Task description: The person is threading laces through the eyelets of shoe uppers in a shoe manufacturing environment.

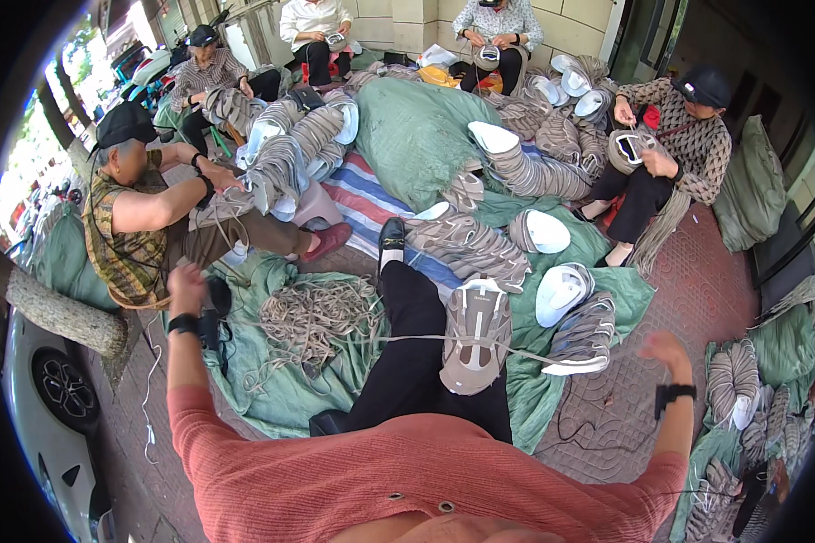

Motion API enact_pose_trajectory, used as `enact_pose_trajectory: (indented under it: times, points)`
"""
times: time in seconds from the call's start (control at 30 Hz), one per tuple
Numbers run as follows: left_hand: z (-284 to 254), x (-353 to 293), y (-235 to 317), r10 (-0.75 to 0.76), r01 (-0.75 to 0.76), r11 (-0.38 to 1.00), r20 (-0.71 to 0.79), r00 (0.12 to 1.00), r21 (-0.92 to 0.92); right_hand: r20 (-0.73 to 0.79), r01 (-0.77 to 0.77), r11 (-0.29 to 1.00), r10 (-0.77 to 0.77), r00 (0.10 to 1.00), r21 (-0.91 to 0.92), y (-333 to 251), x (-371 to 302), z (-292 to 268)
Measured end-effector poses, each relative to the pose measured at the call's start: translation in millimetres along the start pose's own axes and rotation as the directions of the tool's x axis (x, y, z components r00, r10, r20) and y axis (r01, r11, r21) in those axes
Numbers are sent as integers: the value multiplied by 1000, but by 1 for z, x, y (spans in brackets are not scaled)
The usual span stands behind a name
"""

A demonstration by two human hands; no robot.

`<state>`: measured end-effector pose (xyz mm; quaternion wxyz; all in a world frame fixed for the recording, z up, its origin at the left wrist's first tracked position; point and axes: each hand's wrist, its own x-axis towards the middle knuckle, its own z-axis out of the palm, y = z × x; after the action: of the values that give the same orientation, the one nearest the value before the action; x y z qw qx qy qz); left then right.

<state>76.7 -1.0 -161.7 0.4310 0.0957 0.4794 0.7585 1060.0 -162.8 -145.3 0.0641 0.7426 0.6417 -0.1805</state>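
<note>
A grey-beige shoe upper [476, 337] with white edging lies on my lap, over my black trousers. From its front a thin beige shoelace [407, 338] runs out to both sides, stretched nearly straight. My left hand [187, 290] is raised far to the left with its fingers closed. Out to the right, my right hand [666, 351] is closed too, at about the same distance from the upper. The lace lines up with both hands, though its ends at the fingers are too thin to follow. Left of my leg, a tangled heap of beige laces [321, 317] lies on green cloth.
Stacked shoe uppers [466, 242] lie ahead, and more uppers [581, 330] at right. A large green sack [417, 136] stands beyond. Several people work around me, one person [136, 208] close on the left. A tree trunk [63, 317] and a car [45, 425] flank the left side.
</note>
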Motion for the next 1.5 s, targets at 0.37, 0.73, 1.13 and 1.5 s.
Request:
enact_pose_trajectory:
  times: [0.37,0.73,1.13,1.5]
  points:
    - [272,-322,-232,-456,38,880,820,346,474,-274,678,732,-641,717,66,-355,25,-30]
    - [276,-258,-252,-499,56,810,635,590,584,-104,326,327,-546,832,887,-312,40,-64]
    - [249,-196,-285,-453,70,807,538,711,586,-361,212,-326,-519,775,921,-304,10,-105]
    - [327,-314,-232,-213,-75,957,853,477,281,-665,712,286,-254,702,642,-335,74,-70]
